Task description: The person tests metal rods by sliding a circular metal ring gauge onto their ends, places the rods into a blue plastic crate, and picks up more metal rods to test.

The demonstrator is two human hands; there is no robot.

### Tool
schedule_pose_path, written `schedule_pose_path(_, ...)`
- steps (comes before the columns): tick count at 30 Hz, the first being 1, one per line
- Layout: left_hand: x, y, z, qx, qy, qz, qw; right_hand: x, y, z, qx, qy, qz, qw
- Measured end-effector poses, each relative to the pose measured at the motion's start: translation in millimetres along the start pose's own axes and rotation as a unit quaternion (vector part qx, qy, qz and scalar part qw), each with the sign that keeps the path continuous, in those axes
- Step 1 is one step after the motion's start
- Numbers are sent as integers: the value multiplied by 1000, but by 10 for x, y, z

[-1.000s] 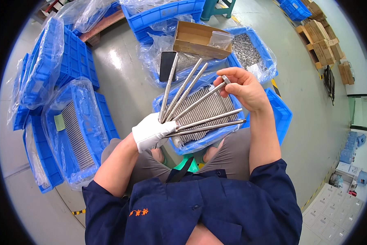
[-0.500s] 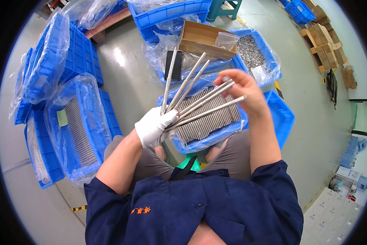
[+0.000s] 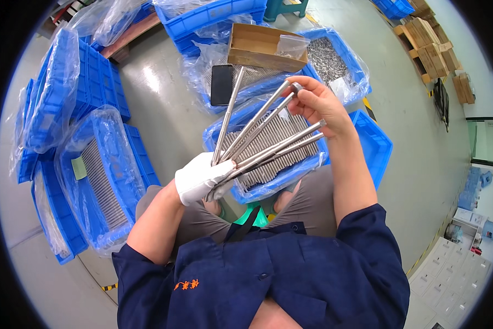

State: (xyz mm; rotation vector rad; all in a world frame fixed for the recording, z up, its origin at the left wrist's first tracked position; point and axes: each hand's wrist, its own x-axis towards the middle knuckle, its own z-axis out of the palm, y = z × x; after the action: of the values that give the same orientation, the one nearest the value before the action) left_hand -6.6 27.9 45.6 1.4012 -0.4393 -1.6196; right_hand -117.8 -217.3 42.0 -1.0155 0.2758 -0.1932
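My left hand [image 3: 201, 178], in a white glove, grips the lower ends of several long metal rods [image 3: 257, 140] that fan out upward and to the right. My bare right hand [image 3: 318, 104] pinches the capped top end of one of the upper rods. Both hands hover above a blue bin [image 3: 279, 181] lined with clear plastic and filled with more rods laid side by side. The bin rests in front of my knees.
A black phone [image 3: 221, 84] and an open cardboard box [image 3: 263, 46] sit on a bin beyond. A blue bin of small metal parts [image 3: 334, 57] is at the upper right. Plastic-covered blue crates [image 3: 101, 181] line the left. Wooden pallets [image 3: 427, 52] stand far right.
The fan of rods has shifted slightly; my right hand has moved up from the lower rods to the tip of an upper rod. My left hand keeps its grip.
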Motion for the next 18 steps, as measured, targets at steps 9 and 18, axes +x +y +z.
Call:
schedule_pose_path(9,-26,-2,16,22,2,-10,1000,-74,-95,-9,-45,-47,19,998)
schedule_pose_path(18,-36,60,75,-20,3,-5,1000,-56,248,324,-34,-73,169,982)
